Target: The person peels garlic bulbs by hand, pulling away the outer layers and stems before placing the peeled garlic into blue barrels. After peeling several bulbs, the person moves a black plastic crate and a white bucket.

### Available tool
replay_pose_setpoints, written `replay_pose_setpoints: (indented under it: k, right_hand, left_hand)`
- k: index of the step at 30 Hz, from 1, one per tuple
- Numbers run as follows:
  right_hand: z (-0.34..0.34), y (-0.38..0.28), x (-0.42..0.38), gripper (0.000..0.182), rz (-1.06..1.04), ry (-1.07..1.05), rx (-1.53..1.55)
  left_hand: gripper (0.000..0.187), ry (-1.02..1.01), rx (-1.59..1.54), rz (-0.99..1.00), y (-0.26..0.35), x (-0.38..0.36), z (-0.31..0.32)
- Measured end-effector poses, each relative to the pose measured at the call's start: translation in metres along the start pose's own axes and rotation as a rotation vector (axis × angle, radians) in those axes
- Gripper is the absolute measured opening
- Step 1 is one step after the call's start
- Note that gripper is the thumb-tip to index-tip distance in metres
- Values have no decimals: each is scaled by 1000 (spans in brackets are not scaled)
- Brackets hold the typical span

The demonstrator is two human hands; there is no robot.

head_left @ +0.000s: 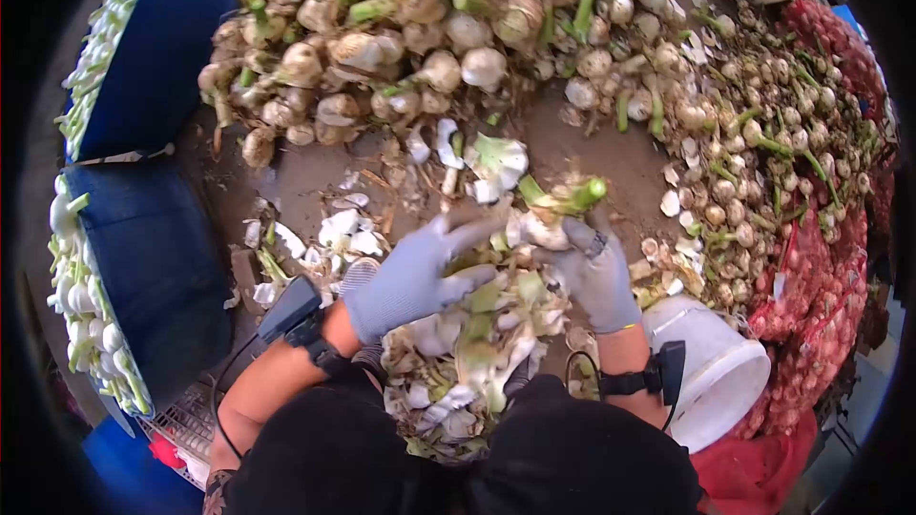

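Note:
My right hand (pixel 599 278), in a grey glove, grips a garlic bulb (pixel 544 227) whose short green stem points up and to the right. My left hand (pixel 415 277), gloved the same way, has its fingers apart and reaches toward the bulb's left side. Below both hands, between my legs, lies a heap of peeled garlic skins and leaves (pixel 453 386). Just beyond the bulb rests a pale leafy husk (pixel 498 164) on the brown floor.
A big pile of untrimmed garlic (pixel 410 38) fills the far side, with smaller bulbs (pixel 744 181) at right. Blue crates (pixel 153 267) of cleaned garlic (pixel 91 305) stand left. A white bucket (pixel 711 372) and red mesh sacks (pixel 811 315) sit right.

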State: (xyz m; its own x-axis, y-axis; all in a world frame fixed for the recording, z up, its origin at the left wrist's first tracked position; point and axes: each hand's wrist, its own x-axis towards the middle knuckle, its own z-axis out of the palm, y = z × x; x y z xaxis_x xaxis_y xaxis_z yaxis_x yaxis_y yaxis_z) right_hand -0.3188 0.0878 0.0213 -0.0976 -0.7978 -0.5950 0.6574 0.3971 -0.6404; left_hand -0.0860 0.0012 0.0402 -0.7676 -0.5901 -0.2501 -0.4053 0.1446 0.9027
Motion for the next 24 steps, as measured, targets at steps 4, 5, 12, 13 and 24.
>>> replay_pose_setpoints:
  k: [4,5,12,13,24]
  right_hand:
    - [51,20,22,48,-122,-136,-556]
    - [54,20,26,38,-101,-183,-636]
    - [55,6,40,20,-41,-313,-1022]
    - [61,-1,34,25,-11,-315,-845]
    - [74,2,26,30,129,-194,-630]
  left_hand:
    - [85,296,21,28,-12,10,9]
    - [87,269,24,-53,-16,7,1]
    - [86,174,108,57,-17,-3,-8]
    - [91,141,126,98,-17,-4,-11]
    - [77,194,-724,-270,-13,-13,-16]
